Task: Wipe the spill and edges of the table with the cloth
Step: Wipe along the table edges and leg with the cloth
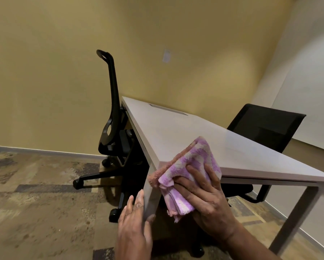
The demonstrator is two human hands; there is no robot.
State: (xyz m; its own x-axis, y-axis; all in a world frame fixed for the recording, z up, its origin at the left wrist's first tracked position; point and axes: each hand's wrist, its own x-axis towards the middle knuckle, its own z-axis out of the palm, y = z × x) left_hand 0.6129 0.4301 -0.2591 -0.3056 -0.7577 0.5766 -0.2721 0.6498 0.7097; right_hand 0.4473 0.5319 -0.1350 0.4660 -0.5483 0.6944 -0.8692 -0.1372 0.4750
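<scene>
The cloth, a soft terry towel in lilac and off-white checks with a salmon-pink hem, is draped over the near corner of the table, part of it lying on the tabletop and the bunched, folded remainder hanging down past the front edge. The right hand presses it there, fingers spread flat over the pile and the thumb tucked under the hanging folds, so the hand is clamped on the cloth against the edge. The left hand holds nothing; its fingers lie together and straight along the outer face of the table leg below that corner, the thumb round the other side, apparently steadying it. The step in hand looks like wiping the corner and edges; done well, the cloth should stay wrapped over the lip so top and side faces are cleaned in one pass, with even pressure and the loose tail gathered up so it does not drag. The tabletop is smooth, pale grey laminate with a faint sheen and square edges; no spill shows on it. Two black mesh office chairs stand by the far edges on mottled carpet.
</scene>
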